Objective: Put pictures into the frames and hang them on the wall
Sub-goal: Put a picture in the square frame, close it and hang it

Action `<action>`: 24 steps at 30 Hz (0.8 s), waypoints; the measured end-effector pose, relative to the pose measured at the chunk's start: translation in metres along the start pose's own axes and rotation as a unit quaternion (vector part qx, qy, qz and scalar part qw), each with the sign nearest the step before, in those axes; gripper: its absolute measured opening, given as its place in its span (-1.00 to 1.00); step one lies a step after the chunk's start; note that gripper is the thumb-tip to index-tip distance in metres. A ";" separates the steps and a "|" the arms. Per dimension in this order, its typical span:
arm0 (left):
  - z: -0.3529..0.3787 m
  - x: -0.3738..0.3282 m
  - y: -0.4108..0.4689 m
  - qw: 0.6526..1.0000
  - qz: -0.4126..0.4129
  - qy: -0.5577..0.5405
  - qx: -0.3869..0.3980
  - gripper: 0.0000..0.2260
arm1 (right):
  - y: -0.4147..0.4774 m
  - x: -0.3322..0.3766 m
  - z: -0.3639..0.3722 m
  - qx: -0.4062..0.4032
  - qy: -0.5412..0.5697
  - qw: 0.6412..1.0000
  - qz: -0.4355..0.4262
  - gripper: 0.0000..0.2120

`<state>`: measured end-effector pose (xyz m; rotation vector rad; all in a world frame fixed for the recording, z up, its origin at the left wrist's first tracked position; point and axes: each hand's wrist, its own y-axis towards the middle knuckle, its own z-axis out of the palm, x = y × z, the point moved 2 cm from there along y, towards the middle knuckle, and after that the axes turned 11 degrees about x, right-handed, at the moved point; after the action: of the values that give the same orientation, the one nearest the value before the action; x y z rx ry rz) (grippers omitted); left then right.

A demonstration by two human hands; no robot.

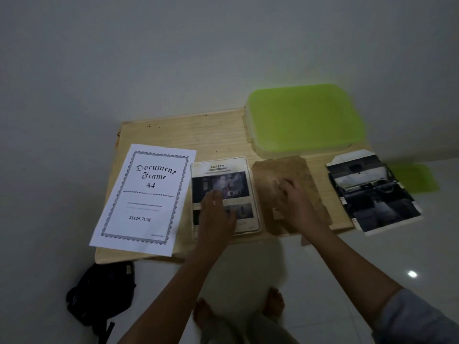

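A white frame (249, 184) with a "SAFETY" picture in it lies flat in the middle of the low wooden table (198, 137). My left hand (216, 214) rests on its lower half with fingers spread flat. To the right lies a brown backing board (295, 167); my right hand (295, 202) rests on it, fingers loosely bent, blurred. A white "Document Frame A4" insert sheet (146, 197) lies at the left. A car-interior picture (372, 192) hangs over the table's right edge.
A green-lidded plastic box (303, 117) stands at the table's back right, against the grey wall. A black bag (101, 296) sits on the white tiled floor at the lower left. My bare feet (238, 309) stand in front of the table.
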<state>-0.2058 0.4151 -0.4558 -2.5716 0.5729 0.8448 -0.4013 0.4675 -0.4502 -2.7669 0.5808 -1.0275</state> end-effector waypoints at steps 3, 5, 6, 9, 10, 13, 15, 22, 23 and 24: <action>0.026 -0.040 0.009 0.998 0.047 0.015 0.032 -0.48 | -0.006 -0.031 -0.026 0.001 0.002 0.999 0.038 -0.62; 0.042 -0.066 0.011 0.996 0.070 0.013 0.057 -0.49 | -0.009 -0.051 -0.036 0.016 -0.004 0.998 0.058 -0.59; 0.049 -0.077 0.013 0.993 0.089 0.022 0.068 -0.52 | -0.010 -0.060 -0.038 0.026 -0.011 0.997 0.066 -0.60; 0.081 -0.088 0.019 0.983 0.110 0.082 0.124 -0.73 | -0.012 -0.076 -0.039 0.031 0.007 0.996 0.080 -0.79; 0.088 -0.088 0.021 0.982 0.090 0.090 0.137 -0.67 | -0.012 -0.079 -0.038 0.029 0.019 0.996 0.086 -0.81; 0.104 -0.086 0.025 0.985 0.028 0.090 0.146 -0.40 | -0.012 -0.082 -0.027 0.034 0.068 0.994 0.083 -0.59; 0.112 -0.084 0.024 0.985 -0.004 0.085 0.149 -0.31 | -0.013 -0.081 -0.021 0.038 0.093 0.990 0.096 -0.45; 0.125 -0.083 0.030 0.990 -0.012 0.085 0.108 -0.36 | -0.002 -0.087 -0.035 -0.025 0.204 0.966 0.154 -0.62; 0.123 -0.084 0.029 0.991 -0.010 0.081 0.107 -0.33 | 0.001 -0.088 -0.038 -0.019 0.221 0.962 0.160 -0.65; 0.123 -0.082 0.029 0.992 -0.003 0.081 0.098 -0.32 | 0.003 -0.090 -0.040 -0.014 0.237 0.957 0.164 -0.68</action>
<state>-0.3383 0.4692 -0.5036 -2.4724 0.6602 0.5515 -0.4903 0.5013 -0.4741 -2.3206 1.0760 -1.6035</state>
